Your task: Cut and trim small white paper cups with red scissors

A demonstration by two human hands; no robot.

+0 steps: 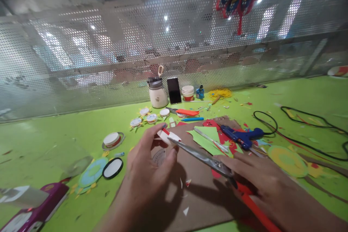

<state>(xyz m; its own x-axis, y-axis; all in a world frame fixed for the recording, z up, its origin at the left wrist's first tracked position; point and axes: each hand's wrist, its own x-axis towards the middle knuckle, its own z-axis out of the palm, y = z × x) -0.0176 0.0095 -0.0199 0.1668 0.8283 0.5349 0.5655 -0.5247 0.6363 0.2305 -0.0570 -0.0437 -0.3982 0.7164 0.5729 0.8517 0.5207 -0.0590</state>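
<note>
Between the thumb and fingers of my left hand (148, 166) is a small white piece of paper (166, 137) with a red strip along one edge. My right hand (268, 177) grips red-handled scissors (203, 157), their blades pointing left with the tips at the paper. Both hands are above a brown cardboard sheet (199, 206), where small white and red scraps lie. Behind my left fingers a round grey, scale-like marking (159, 157) is partly hidden. Green paper (206, 139) and tweezers (210, 139) rest on the cardboard beyond the scissors.
A blue glue gun (243, 136) with a black cord (307, 143) lies at right. A white bottle (158, 96), phone (174, 90) and red-orange utility knife (187, 112) are at the back. Paper flowers (94, 172) and a magenta device (38, 206) are at left.
</note>
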